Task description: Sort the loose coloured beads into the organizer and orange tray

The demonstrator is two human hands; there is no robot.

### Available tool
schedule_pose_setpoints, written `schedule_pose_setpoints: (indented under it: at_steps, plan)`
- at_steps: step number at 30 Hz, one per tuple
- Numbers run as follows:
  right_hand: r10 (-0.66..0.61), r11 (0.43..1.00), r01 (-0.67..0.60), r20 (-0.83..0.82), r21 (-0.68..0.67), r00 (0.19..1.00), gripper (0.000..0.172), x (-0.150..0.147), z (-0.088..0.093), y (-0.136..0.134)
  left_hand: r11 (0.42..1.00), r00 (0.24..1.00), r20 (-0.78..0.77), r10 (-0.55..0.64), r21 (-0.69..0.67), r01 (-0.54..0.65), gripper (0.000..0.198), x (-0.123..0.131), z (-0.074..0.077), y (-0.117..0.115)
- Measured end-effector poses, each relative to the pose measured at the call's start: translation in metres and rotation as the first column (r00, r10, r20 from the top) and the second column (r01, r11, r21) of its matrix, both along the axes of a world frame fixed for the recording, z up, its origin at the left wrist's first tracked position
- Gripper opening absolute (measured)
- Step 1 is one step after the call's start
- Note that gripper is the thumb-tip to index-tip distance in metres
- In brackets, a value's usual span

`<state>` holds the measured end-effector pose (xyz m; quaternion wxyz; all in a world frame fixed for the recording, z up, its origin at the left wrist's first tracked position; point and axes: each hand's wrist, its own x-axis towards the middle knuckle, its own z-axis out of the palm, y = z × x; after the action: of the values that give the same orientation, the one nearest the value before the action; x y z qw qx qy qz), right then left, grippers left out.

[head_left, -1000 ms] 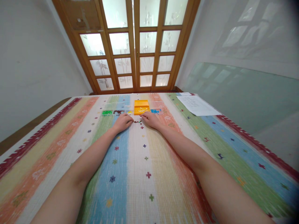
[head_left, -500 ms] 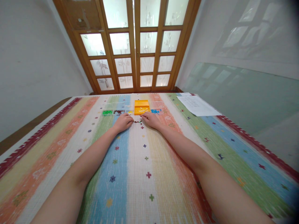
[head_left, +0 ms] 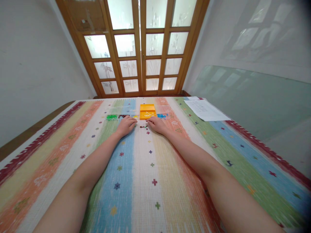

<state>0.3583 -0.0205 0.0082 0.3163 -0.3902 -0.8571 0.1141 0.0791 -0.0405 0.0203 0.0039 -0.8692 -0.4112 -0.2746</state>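
Observation:
My left hand (head_left: 127, 125) rests on the striped cloth with its fingers bent and drawn together. Opposite it, my right hand (head_left: 156, 124) has its fingertips pinched together; anything in either hand is too small to make out. Between the hands lies a short row of tiny dark and green pieces (head_left: 143, 127), bead-like in look. Just beyond my right fingertips stands an open yellow box (head_left: 147, 107) with small white pieces (head_left: 148, 114) in it. Green pieces (head_left: 112, 117), dark brown pieces (head_left: 123, 116) and a few yellow pieces (head_left: 135, 116) sit in clear boxes past my left hand.
Blue pieces (head_left: 162, 116) fill another clear box right of the yellow one. Printed paper sheets (head_left: 206, 110) lie at the table's far right. A striped tablecloth (head_left: 145, 194) covers the table. Behind it is a wood-framed glass door (head_left: 142, 74), with a glass panel (head_left: 243, 94) at right.
My left hand has drawn back slightly to the left, away from the small pieces. The right hand has hardly moved.

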Motion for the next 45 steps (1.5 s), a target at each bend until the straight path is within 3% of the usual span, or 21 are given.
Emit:
schedule_pose_setpoints:
  at_steps: [4,8,12,17,21,24,26,32,45]
  plan:
    - [0.001,1.000,-0.001,-0.007,0.005,1.000,0.025,0.000,0.000,-0.001,0.980,0.976,0.106,0.192,0.029,-0.196,0.033,-0.012,0.000,0.006]
    - [0.017,1.000,-0.017,-0.022,0.001,1.000,0.025,0.000,0.002,-0.002,0.905,0.893,0.169,0.417,0.011,-0.425,0.035,-0.031,-0.001,0.013]
    - [0.015,1.000,-0.016,-0.015,-0.007,1.000,0.026,0.000,0.004,-0.003,0.860,0.848,0.159,0.506,-0.023,-0.510,0.036,-0.046,-0.006,0.021]
    - [0.016,1.000,-0.015,-0.018,0.003,1.000,0.026,0.000,0.003,-0.003,0.916,0.912,0.094,0.398,0.012,-0.401,0.037,-0.034,-0.005,0.018]
    - [0.002,1.000,-0.002,-0.028,-0.001,1.000,0.025,-0.001,0.002,-0.002,0.995,0.995,0.007,0.102,0.018,-0.102,0.033,-0.002,0.003,0.001]
    - [-0.010,1.000,0.010,-0.042,-0.005,0.999,0.026,-0.001,0.002,-0.001,0.991,0.988,-0.076,-0.135,-0.014,0.135,0.032,0.022,0.010,-0.013]
    - [-0.012,1.000,0.012,-0.039,-0.006,0.999,0.026,-0.001,0.002,-0.001,0.976,0.969,-0.113,-0.219,-0.032,0.216,0.033,0.032,0.013,-0.020]
    - [-0.012,1.000,0.012,-0.038,-0.005,0.999,0.026,-0.001,0.002,-0.001,0.960,0.945,-0.169,-0.280,-0.066,0.272,0.035,0.036,0.013,-0.024]
    - [-0.001,1.000,0.002,-0.036,0.014,0.999,0.026,0.001,-0.001,0.001,0.977,0.957,-0.200,-0.211,-0.050,0.205,0.039,0.031,0.001,-0.017]
